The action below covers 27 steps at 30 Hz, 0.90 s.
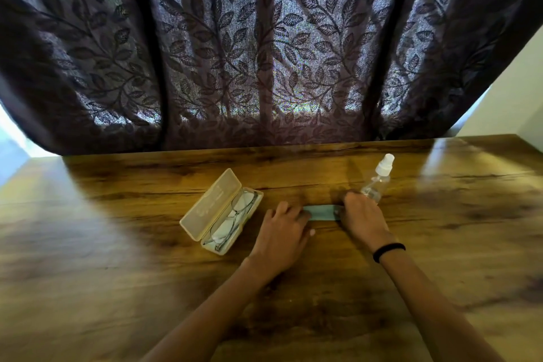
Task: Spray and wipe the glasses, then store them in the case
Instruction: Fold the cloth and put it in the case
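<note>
A thin-framed pair of glasses (232, 219) lies folded inside a cream case (202, 209) that stands open on the wooden table, lid tipped back to the left. A folded blue-green cloth (321, 212) lies flat on the table to the right of the case. My left hand (283, 236) rests on the cloth's left end and my right hand (360, 216) grips its right end. A clear spray bottle (377, 182) with a white nozzle stands just behind my right hand, apart from it.
The wooden table (117, 244) stretches wide on both sides and toward me. A dark leaf-patterned curtain (264, 53) hangs along the table's far edge. A black band circles my right wrist (388, 250).
</note>
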Each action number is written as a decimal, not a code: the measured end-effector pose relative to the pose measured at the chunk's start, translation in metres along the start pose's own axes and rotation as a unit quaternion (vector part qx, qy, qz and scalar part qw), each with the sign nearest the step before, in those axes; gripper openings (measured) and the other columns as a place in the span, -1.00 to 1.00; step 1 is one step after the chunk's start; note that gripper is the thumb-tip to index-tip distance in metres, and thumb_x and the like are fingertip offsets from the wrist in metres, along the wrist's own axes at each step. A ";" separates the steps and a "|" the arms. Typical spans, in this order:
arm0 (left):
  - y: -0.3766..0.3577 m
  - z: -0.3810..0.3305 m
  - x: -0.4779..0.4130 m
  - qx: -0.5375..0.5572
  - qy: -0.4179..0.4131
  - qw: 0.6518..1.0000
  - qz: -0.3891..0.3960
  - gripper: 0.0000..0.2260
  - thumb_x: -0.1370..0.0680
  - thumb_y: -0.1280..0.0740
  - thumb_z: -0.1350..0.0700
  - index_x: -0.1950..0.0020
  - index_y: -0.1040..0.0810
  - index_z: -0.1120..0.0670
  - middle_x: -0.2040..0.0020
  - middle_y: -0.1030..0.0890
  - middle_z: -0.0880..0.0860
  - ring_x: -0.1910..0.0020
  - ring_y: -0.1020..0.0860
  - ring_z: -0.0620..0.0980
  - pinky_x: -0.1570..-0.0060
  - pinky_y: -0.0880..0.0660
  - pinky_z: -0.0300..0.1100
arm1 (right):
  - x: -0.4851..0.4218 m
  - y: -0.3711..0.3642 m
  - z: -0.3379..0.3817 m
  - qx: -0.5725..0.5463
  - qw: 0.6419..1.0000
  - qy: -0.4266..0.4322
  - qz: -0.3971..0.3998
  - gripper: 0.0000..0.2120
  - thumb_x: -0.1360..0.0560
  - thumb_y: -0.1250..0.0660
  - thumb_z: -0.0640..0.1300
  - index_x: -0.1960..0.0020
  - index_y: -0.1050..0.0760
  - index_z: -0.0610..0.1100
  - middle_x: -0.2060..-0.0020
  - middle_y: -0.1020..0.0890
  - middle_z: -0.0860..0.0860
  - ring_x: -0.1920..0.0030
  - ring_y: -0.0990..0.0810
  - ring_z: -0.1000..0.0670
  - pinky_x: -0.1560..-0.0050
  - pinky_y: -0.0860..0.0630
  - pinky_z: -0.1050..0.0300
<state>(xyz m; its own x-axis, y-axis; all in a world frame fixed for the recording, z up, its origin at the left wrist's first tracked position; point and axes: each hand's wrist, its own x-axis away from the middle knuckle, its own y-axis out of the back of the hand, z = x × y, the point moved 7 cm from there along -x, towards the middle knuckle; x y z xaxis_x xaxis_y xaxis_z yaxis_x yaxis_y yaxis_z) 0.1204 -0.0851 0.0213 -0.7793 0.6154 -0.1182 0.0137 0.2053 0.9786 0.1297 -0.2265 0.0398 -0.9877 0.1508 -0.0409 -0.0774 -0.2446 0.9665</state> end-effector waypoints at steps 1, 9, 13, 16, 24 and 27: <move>-0.004 -0.001 0.001 -0.003 0.002 1.000 0.011 -0.62 -0.59 -0.07 -0.09 -0.35 -0.30 0.04 -0.34 -0.37 0.06 -0.26 -0.27 0.06 -0.24 -0.28 0.04 | -0.002 -0.001 -0.001 -0.002 1.000 -0.007 0.006 -0.86 -0.50 -0.28 -0.18 0.02 -0.49 -0.25 0.01 -0.60 -0.20 -0.02 -0.56 -0.19 0.08 -0.45 0.01; -0.004 0.004 0.006 0.002 -0.002 1.000 -0.009 -0.61 -0.58 -0.06 -0.11 -0.37 -0.24 0.00 -0.35 -0.36 0.05 -0.23 -0.29 0.04 -0.20 -0.29 -0.01 | -0.012 -0.005 -0.006 -0.051 0.995 -0.053 0.061 -0.80 -0.45 -0.37 -0.08 0.06 -0.52 -0.22 0.09 -0.62 -0.15 0.03 -0.56 -0.13 -0.02 -0.47 0.01; 0.009 0.024 0.014 -0.006 0.024 0.998 -0.054 -0.64 -0.57 -0.12 -0.05 -0.34 -0.31 0.01 -0.31 -0.40 0.03 -0.21 -0.29 0.03 -0.19 -0.31 -0.05 | -0.018 -0.003 0.001 -0.129 0.986 -0.065 0.083 -0.83 -0.39 -0.42 -0.08 0.29 -0.44 -0.05 0.31 -0.56 0.00 0.19 -0.54 -0.03 0.22 -0.40 0.14; 0.022 0.039 0.018 -0.019 0.043 0.996 -0.071 -0.71 -0.57 -0.16 0.03 -0.27 -0.42 0.02 -0.31 -0.41 0.05 -0.22 -0.28 0.04 -0.20 -0.31 -0.03 | -0.025 -0.003 0.021 -0.204 0.972 -0.060 0.099 -0.78 -0.35 -0.42 -0.17 0.33 -0.38 -0.02 0.39 -0.53 0.07 0.27 -0.53 0.02 0.34 -0.38 0.19; 0.041 0.063 0.027 -0.018 0.095 0.990 -0.106 -0.75 -0.56 -0.17 0.06 -0.20 -0.49 0.07 -0.28 -0.43 0.05 -0.23 -0.29 0.04 -0.20 -0.34 -0.08 | -0.025 -0.022 0.082 -0.235 0.961 0.023 0.143 -0.83 -0.40 -0.41 -0.17 0.21 -0.40 -0.10 0.13 -0.63 -0.16 0.09 -0.60 -0.12 0.28 -0.43 0.15; 0.044 0.062 0.028 -0.021 0.096 0.989 -0.110 -0.74 -0.56 -0.18 0.06 -0.21 -0.48 0.06 -0.26 -0.44 0.04 -0.21 -0.29 0.03 -0.20 -0.34 -0.08 | -0.024 -0.034 0.093 -0.235 0.956 0.030 0.172 -0.85 -0.43 -0.39 -0.09 0.20 -0.42 -0.09 0.13 -0.63 -0.13 0.07 -0.60 -0.09 0.16 -0.48 0.06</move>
<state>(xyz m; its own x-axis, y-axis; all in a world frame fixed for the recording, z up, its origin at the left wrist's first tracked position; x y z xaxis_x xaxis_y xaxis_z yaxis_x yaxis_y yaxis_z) 0.1377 -0.0117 0.0501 -0.8652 0.4021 -0.2996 -0.1931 0.2843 0.9391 0.1687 -0.1326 0.0319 -0.9705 -0.0681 0.2315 0.2157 -0.6750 0.7056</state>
